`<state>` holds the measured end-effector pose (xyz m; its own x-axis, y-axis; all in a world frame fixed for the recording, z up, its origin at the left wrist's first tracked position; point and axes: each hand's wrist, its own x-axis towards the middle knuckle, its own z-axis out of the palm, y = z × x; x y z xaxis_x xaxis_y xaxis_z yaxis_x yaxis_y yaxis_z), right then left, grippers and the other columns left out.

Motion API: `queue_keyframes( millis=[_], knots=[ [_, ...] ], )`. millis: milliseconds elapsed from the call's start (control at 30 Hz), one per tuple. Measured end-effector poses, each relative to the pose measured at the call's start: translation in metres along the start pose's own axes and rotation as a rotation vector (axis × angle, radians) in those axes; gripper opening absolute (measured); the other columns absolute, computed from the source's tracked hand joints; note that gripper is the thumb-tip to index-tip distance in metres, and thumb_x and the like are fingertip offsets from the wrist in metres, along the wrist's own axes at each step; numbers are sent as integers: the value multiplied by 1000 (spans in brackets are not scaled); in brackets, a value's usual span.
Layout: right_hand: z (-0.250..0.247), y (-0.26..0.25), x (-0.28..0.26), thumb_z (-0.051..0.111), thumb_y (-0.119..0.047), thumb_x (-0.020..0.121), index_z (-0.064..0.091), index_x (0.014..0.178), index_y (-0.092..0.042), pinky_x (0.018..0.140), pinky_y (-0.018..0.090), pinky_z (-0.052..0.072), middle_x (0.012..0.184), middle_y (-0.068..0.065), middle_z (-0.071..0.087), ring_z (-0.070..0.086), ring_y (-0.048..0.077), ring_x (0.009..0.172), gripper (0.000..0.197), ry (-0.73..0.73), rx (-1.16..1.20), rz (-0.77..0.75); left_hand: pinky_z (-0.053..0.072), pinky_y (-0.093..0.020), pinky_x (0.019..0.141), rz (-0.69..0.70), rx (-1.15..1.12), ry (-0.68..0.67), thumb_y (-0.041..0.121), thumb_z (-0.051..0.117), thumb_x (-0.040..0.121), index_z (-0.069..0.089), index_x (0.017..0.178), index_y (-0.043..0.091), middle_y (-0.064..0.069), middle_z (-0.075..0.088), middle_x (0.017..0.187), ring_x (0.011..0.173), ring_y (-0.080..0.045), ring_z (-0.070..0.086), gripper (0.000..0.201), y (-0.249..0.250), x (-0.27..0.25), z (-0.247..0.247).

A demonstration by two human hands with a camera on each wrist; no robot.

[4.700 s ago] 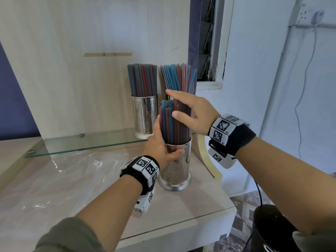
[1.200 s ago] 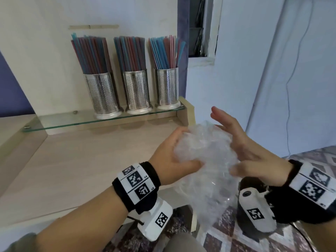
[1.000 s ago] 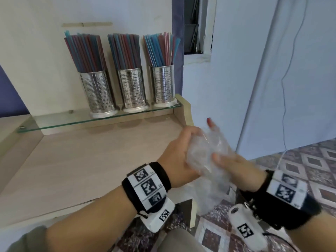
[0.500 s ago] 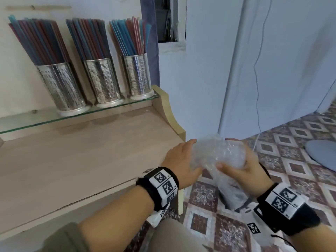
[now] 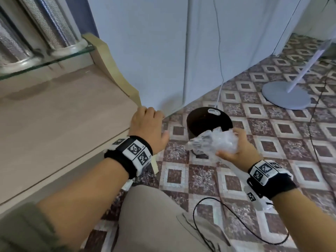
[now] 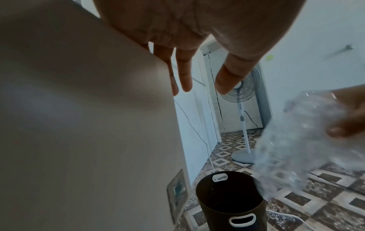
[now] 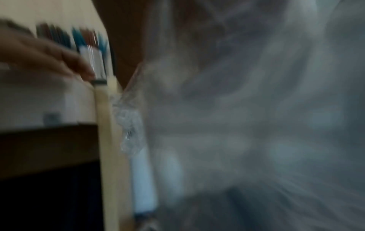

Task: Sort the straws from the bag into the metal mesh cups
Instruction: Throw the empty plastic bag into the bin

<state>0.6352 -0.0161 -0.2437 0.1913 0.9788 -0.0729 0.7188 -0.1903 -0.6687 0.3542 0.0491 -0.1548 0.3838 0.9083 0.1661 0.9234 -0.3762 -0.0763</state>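
My right hand [image 5: 240,148] grips the crumpled clear plastic bag [image 5: 214,142] just above the near rim of a black bin [image 5: 205,120]; no straws show inside the bag. My left hand [image 5: 147,124] is at the desk's right front corner and holds nothing. Its fingers [image 6: 184,75] are straight in the left wrist view, where the bag [image 6: 296,132] hangs over the bin [image 6: 229,195]. Two metal mesh cups [image 5: 54,24] stand on the glass shelf [image 5: 54,59] at the top left, their tops cut off. The right wrist view is blurred and mostly filled by the bag [image 7: 237,125].
The wooden desk [image 5: 63,115] fills the left side. The bin stands on the patterned tile floor beside a white wall. A fan's round base [image 5: 285,95] is at the far right. A black cable [image 5: 236,224] loops on the floor near my leg.
My left hand has let go of the bag and moved to the desk corner. My right hand has carried the bag down over the bin. My view has tilted down to the floor.
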Motion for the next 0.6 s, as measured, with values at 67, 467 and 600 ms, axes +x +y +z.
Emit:
queue_keyframes(
  millis=[67, 467, 600],
  knots=[
    [-4, 34, 6, 83, -34, 73, 27, 138, -11, 72, 32, 41, 116, 15, 55, 60, 32, 88, 89, -66, -162, 58, 34, -38, 93, 12, 49, -45, 44, 46, 88, 53, 119, 18, -4, 58, 112, 107, -27, 48, 41, 5, 9, 0],
    [28, 70, 149, 77, -27, 80, 38, 139, -15, 102, 49, 42, 138, 21, 43, 47, 39, 123, 72, 39, -202, -16, 41, -34, 84, -148, 13, -187, 47, 40, 94, 57, 93, 18, 0, 63, 85, 83, -25, 60, 34, 15, 56, 3],
    [57, 65, 203, 75, -27, 82, 41, 140, -15, 109, 46, 35, 144, 17, 40, 37, 35, 134, 68, 129, -137, -65, 38, -36, 86, -183, -8, -121, 48, 40, 94, 56, 89, 20, 5, 58, 73, 75, -22, 58, 33, 14, 51, 8]
  ],
)
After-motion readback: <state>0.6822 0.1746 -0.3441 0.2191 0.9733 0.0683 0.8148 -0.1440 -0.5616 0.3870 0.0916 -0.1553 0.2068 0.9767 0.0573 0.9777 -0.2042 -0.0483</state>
